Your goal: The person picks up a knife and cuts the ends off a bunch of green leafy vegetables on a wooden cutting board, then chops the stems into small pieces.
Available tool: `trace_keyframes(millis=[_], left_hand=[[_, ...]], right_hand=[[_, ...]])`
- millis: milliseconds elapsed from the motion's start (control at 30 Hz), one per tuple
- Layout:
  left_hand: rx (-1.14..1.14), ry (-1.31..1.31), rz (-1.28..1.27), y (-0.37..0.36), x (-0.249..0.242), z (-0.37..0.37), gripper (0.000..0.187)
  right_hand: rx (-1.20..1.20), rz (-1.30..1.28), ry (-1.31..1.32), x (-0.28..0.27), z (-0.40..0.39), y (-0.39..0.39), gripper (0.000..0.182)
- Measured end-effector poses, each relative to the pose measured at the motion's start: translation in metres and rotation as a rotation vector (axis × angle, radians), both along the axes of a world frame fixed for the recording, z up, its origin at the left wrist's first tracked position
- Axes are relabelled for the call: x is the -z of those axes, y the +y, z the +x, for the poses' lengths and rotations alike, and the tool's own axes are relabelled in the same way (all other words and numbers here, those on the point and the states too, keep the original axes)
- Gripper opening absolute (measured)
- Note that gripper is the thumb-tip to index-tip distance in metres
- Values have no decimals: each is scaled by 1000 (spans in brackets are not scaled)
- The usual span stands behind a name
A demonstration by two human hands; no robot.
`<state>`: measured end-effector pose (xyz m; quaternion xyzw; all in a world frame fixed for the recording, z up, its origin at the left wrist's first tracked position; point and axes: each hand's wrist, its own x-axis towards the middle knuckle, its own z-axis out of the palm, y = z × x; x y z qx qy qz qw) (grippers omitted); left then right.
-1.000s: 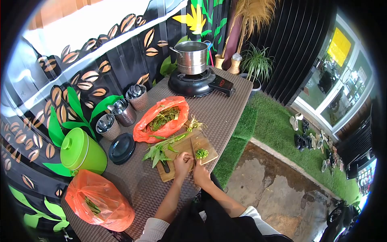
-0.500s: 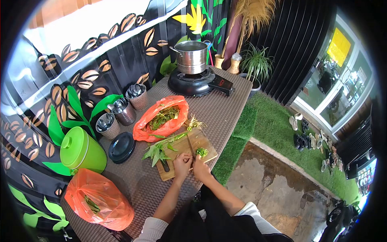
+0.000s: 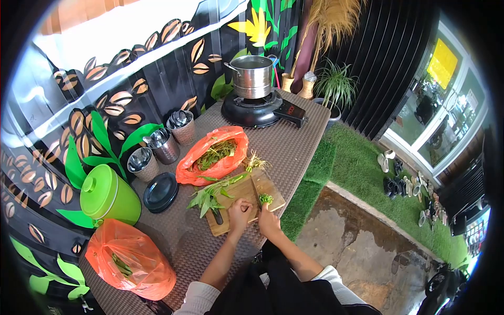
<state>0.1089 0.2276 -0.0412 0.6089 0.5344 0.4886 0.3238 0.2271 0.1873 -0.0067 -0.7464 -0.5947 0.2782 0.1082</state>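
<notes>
My right hand (image 3: 269, 222) is wrapped around the handle of a knife (image 3: 256, 190), whose blade points away from me over the wooden cutting board (image 3: 271, 185). A small heap of chopped greens (image 3: 266, 199) lies on the board just right of the blade. My left hand (image 3: 239, 212) is closed, fingers curled, over the board left of the knife; what it holds is hidden. Uncut leafy stems (image 3: 209, 196) lie across the board's left side. Behind the board are an open orange plastic bag (image 3: 185, 172) of greens and a bunch of pale root ends (image 3: 256, 163).
A steel pot (image 3: 252, 79) stands on a black portable stove (image 3: 251, 111) at the table's far end. Along the wall are cutlery cups (image 3: 167, 149), dark plates (image 3: 160, 193) and a green lidded container (image 3: 113, 197). Another orange bag (image 3: 139, 265) sits near left.
My right hand and the knife have shifted slightly right, toward the chopped heap. The left hand is now a little apart from it. The whole view has moved slightly.
</notes>
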Motion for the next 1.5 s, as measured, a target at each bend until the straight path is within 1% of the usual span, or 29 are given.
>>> trace_keyframes(millis=[67,133,167,233,267,333,367,500,567,600,667,800,867,1067,1100,1167,1367,1400,1467,1500], left_hand=[[15,13,21,1,-3,0,13],[-47,-22,-93,5,-8,-5,13],[-45,-24,-90,8,-12,-8,13],[-260,294,249,15,-22,-20,21],[-261,294,250,22,-24,-25,21],[-257,313,272,37,-23,-36,29],[-215,366,246,46,-18,-42,36],[-172,461,222,69,-19,-51,31],[-91,522,150,72,-25,-53,19],[-92,522,152,72,-28,-53,19],[-120,531,212,71,-30,-53,10],[-91,453,287,68,-29,-55,12],[2,304,125,63,-26,-51,13],[114,364,252,58,-14,-42,15],[115,364,253,58,-15,-41,15],[149,315,147,57,-16,-40,14],[209,371,164,54,-12,-40,11],[209,370,164,52,-14,-39,11],[111,358,258,48,-16,-37,11],[111,358,258,46,-16,-37,11]], right_hand=[[-25,3,-15,1,4,2,35],[-22,2,-3,-2,5,0,36],[-21,2,10,-3,5,0,37],[-21,4,15,-3,5,0,38],[-22,3,19,-2,5,0,38],[-14,-5,16,-3,3,0,39],[-3,-13,12,-3,2,0,40],[-6,6,16,-7,2,-1,39],[-19,-37,17,-10,2,0,37],[-18,-35,17,-10,2,0,37],[-11,-26,16,-8,3,0,36],[-10,4,19,-3,2,0,35],[-19,-5,10,-3,2,0,35],[-25,9,1,0,4,-1,36],[-24,9,1,2,4,-1,36],[-25,17,5,2,4,0,37],[-26,6,2,-3,4,-2,36],[-27,5,1,-3,4,-2,36],[-29,1,15,-5,5,-2,36],[-28,2,15,-6,5,-2,36]])
